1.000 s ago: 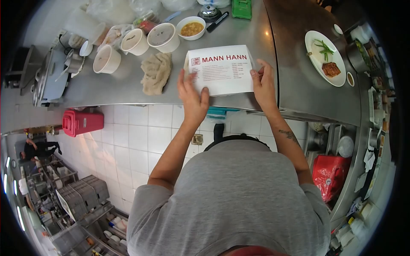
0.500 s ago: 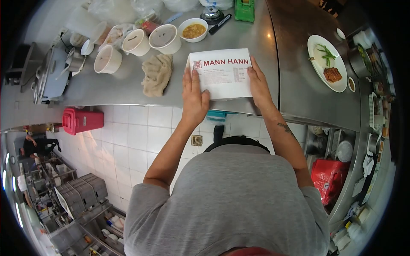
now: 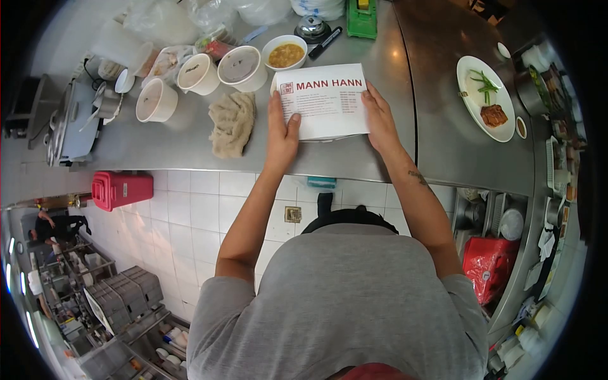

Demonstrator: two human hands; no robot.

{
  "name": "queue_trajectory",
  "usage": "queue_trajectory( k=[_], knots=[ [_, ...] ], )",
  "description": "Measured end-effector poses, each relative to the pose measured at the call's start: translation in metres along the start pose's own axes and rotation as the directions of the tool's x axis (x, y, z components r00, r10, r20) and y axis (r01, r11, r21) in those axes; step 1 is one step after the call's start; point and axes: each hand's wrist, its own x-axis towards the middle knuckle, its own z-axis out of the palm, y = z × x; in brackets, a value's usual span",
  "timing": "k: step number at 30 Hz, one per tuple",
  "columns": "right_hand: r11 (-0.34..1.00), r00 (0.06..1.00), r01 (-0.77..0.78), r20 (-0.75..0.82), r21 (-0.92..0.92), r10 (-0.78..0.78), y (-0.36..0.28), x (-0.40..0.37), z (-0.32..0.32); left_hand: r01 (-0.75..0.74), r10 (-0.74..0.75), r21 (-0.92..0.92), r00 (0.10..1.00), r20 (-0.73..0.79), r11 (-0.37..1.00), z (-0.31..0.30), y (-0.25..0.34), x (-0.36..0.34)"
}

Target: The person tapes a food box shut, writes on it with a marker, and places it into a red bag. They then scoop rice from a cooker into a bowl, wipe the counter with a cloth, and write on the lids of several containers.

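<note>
A white cardboard takeout box (image 3: 322,120) with red "MANN HANN" lettering is between my two hands over the steel counter. Along its left side, my left hand (image 3: 283,134) presses with the thumb resting on the printed face. My right hand (image 3: 381,121) grips the opposite side, fingers along the edge. Behind the box stands a white bowl of yellow soup (image 3: 285,54), close to its far edge. A crumpled beige cloth (image 3: 232,124) lies to the left of my left hand.
Lidded tubs (image 3: 242,67) stand at the back left. A black marker (image 3: 325,42) and a call bell (image 3: 312,28) lie behind the box. On the right is an oval plate (image 3: 476,114) with meat and green beans. A red bin (image 3: 122,190) stands on the floor; a person (image 3: 57,225) is far left.
Both hands have carried the box a little farther in from the counter's front edge, nearer the soup bowl. The grip on both sides looks the same.
</note>
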Motion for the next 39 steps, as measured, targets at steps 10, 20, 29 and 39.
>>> queue_trajectory(
  k=[10, 20, 29, 39],
  knots=[
    [0.92, 0.998, 0.042, -0.017, -0.39, -0.053, -0.014, 0.006, 0.003, -0.084, 0.07, 0.351, 0.996, 0.051, 0.933, -0.008, 0.013, 0.004],
    [0.046, 0.739, 0.663, 0.642, -0.748, -0.204, -0.037, -0.011, 0.0, -0.05, -0.003, 0.463, 0.994, 0.114, 0.885, -0.013, 0.013, 0.003],
    [-0.082, 0.489, 0.857, 0.853, -0.508, -0.18, -0.031, -0.004, -0.012, 0.165, 0.082, 0.409, 0.848, -0.523, 0.898, 0.018, 0.029, -0.023],
    [-0.223, 0.452, 0.826, 0.845, -0.518, -0.286, -0.015, -0.01, -0.005, 0.182, 0.134, 0.571, 0.874, -0.467, 0.8, 0.017, 0.033, -0.019]
  ],
)
